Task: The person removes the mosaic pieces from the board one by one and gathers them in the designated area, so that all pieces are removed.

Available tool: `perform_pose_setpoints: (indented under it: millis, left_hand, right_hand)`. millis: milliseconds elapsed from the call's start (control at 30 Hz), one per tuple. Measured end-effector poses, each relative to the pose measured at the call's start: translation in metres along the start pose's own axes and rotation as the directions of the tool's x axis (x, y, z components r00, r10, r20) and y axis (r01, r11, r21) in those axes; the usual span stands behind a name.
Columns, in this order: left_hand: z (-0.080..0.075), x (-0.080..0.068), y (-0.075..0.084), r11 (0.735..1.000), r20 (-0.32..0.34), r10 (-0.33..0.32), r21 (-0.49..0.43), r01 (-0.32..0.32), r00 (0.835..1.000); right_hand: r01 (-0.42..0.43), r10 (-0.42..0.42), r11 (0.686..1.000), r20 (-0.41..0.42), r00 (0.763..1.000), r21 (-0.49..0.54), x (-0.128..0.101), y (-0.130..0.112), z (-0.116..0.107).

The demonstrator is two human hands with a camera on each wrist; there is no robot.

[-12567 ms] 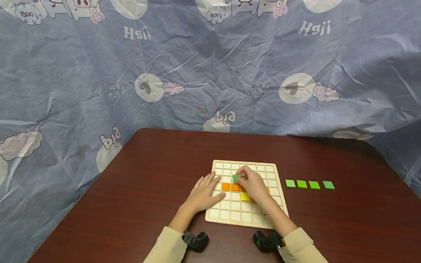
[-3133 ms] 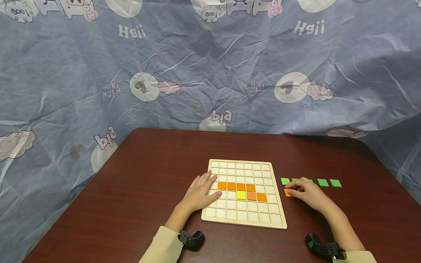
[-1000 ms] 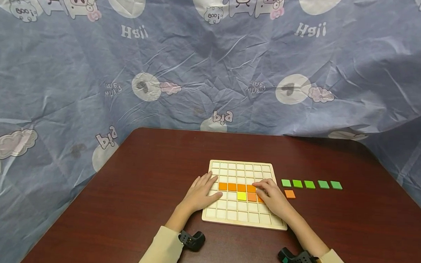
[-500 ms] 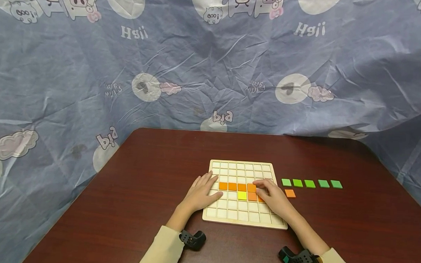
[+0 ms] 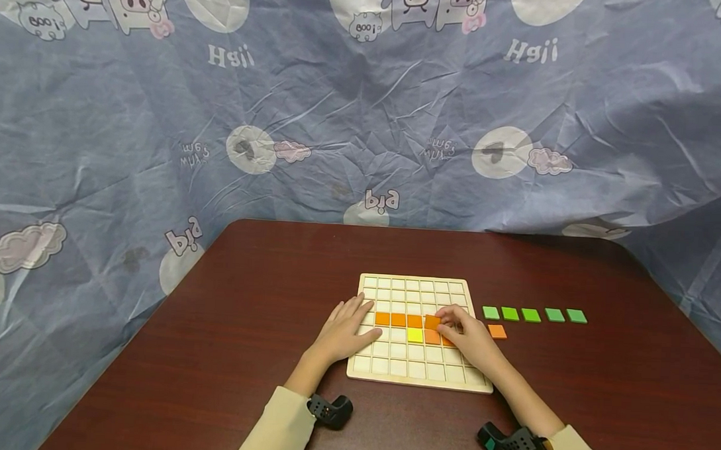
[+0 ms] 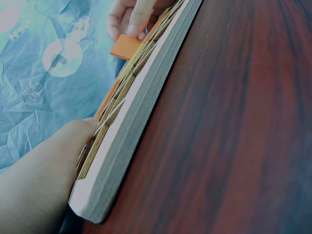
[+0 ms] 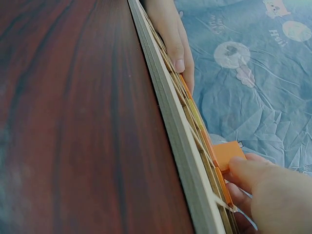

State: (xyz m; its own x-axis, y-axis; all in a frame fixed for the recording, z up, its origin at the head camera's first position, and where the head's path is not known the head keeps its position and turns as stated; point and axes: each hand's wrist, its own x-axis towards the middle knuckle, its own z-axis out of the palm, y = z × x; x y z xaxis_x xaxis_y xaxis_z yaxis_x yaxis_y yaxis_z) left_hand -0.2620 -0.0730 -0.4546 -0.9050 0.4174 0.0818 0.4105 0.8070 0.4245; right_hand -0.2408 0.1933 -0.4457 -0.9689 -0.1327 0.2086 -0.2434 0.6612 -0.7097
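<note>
A pale wooden grid board lies on the table. My left hand rests on its left edge, fingers spread. My right hand pinches an orange square tile between thumb and fingers at the right end of the upper tile row. Both wrist views show this orange tile standing up off the board, tilted. Other orange tiles sit in cells to its left. Below them are a yellow tile and a salmon-orange tile. Another orange tile there is partly hidden by the right hand.
Right of the board, several green tiles lie in a row on the dark red-brown table. A single orange tile lies just in front of them. A printed blue-grey cloth hangs behind the table.
Earlier my right hand held a green tile over the board, then set an orange tile beside the green row. It returned to the board and has just raised another orange tile. The left hand stays put.
</note>
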Motion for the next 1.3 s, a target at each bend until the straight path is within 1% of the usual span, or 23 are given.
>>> perform_pose_setpoints:
  millis: [167,333,500,633,767,933,1067,1300]
  left_hand:
    - [-0.001,-0.001,0.001,1.0,0.0,0.002,-0.007,-0.002,1.0]
    - [-0.001,-0.001,0.001,1.0,0.001,-0.004,-0.003,0.004,1.0]
    - [0.0,-0.001,0.001,1.0,-0.002,-0.003,-0.004,0.003,1.0]
    - [0.0,-0.001,0.001,1.0,-0.004,-0.002,-0.006,0.002,1.0]
    - [0.0,0.0,0.0,1.0,-0.007,0.002,-0.01,-0.002,1.0]
    - [0.001,0.001,0.0,1.0,-0.003,0.005,-0.003,-0.005,1.0]
    - [0.001,0.001,0.0,1.0,0.0,0.002,0.006,-0.002,1.0]
    - [0.001,0.001,0.0,1.0,-0.008,0.006,0.013,-0.005,1.0]
  right_hand:
    - [0.005,-0.005,1.0,-0.034,0.999,-0.012,0.0,0.001,-0.001]
    - [-0.014,0.013,0.999,0.016,1.0,0.033,0.001,0.001,-0.008]
    - [-0.035,0.029,0.997,0.089,0.996,0.07,0.002,0.004,-0.025]
    - [-0.025,0.015,0.996,0.128,0.992,0.082,0.003,0.006,-0.039]
    - [-0.035,0.023,0.995,0.133,0.991,0.089,0.004,0.009,-0.051]
    - [-0.106,0.095,0.991,0.136,0.986,0.077,0.004,0.014,-0.064]
    - [-0.137,0.121,0.986,0.161,0.98,0.097,0.002,0.022,-0.076]
    - [-0.146,0.135,0.987,0.161,0.978,0.065,-0.001,0.039,-0.099]
